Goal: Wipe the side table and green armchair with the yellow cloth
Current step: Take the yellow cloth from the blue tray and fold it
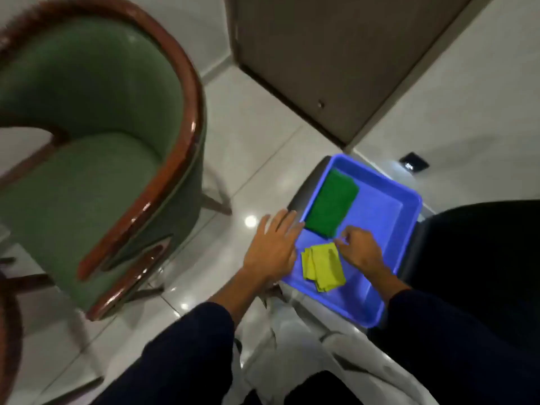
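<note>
While resting in a blue plastic tray [404, 213], folded yellow cloth [323, 266] beside a green cloth [333, 206].
Left hand [273, 248] spread flat at tray's edge, holding nothing; right hand [361, 248] curled, fingertips touching yellow cloth; green armchair [81, 141] well apart, left.

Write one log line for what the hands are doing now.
right hand: touching yellow cloth | left hand: on blue tray edge | wiping: not started

Two cloths [323, 266] lie in the tray [388, 217] (armchair [87, 159] to its left).
</note>
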A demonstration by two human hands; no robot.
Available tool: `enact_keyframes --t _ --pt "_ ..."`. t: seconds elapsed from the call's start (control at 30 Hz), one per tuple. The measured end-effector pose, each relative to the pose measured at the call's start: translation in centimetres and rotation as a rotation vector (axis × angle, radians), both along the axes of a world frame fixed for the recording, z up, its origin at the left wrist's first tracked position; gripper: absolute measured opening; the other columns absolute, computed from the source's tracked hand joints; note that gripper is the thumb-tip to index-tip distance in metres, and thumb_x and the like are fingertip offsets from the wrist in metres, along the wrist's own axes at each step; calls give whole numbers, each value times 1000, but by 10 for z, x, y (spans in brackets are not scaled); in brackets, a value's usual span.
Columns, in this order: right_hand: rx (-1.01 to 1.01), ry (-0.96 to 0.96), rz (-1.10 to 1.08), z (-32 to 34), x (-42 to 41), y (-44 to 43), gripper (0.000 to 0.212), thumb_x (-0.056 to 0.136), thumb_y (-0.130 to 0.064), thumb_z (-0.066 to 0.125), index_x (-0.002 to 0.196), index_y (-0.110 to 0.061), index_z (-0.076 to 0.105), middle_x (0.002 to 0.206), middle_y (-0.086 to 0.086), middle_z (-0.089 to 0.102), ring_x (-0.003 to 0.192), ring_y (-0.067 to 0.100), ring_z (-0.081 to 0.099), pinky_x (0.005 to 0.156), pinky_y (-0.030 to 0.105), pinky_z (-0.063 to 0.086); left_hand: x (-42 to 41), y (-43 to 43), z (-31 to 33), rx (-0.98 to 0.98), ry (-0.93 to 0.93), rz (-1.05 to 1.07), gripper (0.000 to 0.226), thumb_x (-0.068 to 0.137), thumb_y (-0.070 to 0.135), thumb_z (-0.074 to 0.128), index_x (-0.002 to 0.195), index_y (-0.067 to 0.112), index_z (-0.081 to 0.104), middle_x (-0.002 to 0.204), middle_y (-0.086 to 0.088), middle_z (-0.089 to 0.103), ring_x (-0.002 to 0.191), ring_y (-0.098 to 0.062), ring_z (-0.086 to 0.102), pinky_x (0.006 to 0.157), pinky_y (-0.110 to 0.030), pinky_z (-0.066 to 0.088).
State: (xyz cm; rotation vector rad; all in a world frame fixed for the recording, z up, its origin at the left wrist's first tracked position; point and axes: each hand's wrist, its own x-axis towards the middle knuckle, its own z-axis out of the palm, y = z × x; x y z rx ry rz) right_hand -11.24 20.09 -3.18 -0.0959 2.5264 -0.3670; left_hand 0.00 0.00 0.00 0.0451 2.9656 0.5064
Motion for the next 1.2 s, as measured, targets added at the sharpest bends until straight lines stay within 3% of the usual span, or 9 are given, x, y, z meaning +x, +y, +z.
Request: enact_keyframes --t 0.1,0.3,0.47,0.6,0.7,0.8,0.93,1.1,1.2 --pt "18 -219 -161 -47 14 19 31 87 -26 68 109 -5 60 114 23 67 111 37 61 90 38 45 11 55 -41 165 -296 -140 66 92 20 44 155 14 24 164 -11 24 152 -28 20 122 -42 10" --pt "-89 -301 -460 -92 34 28 63 78 -22 79 130 -6 46 127 19 57 118 34 55 94 38 44 29 76 -77 440 -541 62 61 98 17 46 153 7 21 161 -16 26 150 -26 26 119 -37 23" --pt "-333 -459 -582 -69 29 6 22 69 -9 75 71 -13 54 79 14 56 75 26 55 62 37 45 33 50 -69 741 -616 297 67 97 36 48 149 -2 28 155 -21 37 144 -31 35 117 -34 27" --pt "-682 -773 -676 -22 29 -25 33 59 -7 57 88 -7 72 89 20 72 77 35 67 59 36 55 24 39 -45 1245 -561 807 90 82 27 77 152 9 24 150 -12 46 138 -27 47 115 -42 37" --pt "-820 -950 -596 -3 35 -57 53 69 -6 53 120 0 64 117 25 69 100 39 67 86 51 56 35 7 -33 1485 -605 1024 76 71 32 85 138 21 51 132 -7 66 120 -26 64 104 -52 50" --pt "-685 -854 -387 6 50 -98 38 80 -7 66 116 3 62 108 21 70 95 34 66 86 45 53 66 -40 -25 1520 -601 1047 30 79 24 78 108 24 73 112 -4 77 99 -21 74 92 -41 59" --pt "-539 -825 -159 9 109 -162 24 80 -13 75 98 -4 63 87 16 66 75 24 61 63 31 50 144 -97 -23 1494 -469 1171 35 85 24 74 118 14 69 95 4 79 79 -8 75 61 -19 57" --pt "-538 -982 -69 9 232 -262 43 63 -11 61 105 -14 71 98 6 78 92 28 72 81 43 59 259 -142 -31 1489 -388 1254 28 92 55 54 110 38 67 102 10 78 91 -8 75 70 -28 60" --pt "-446 -888 22 12 319 -325 39 59 -23 52 97 -20 55 91 7 67 79 24 66 53 28 56 330 -166 -46 1302 -250 1453 65 80 73 38 118 25 60 118 -9 70 108 -24 68 95 -43 54"
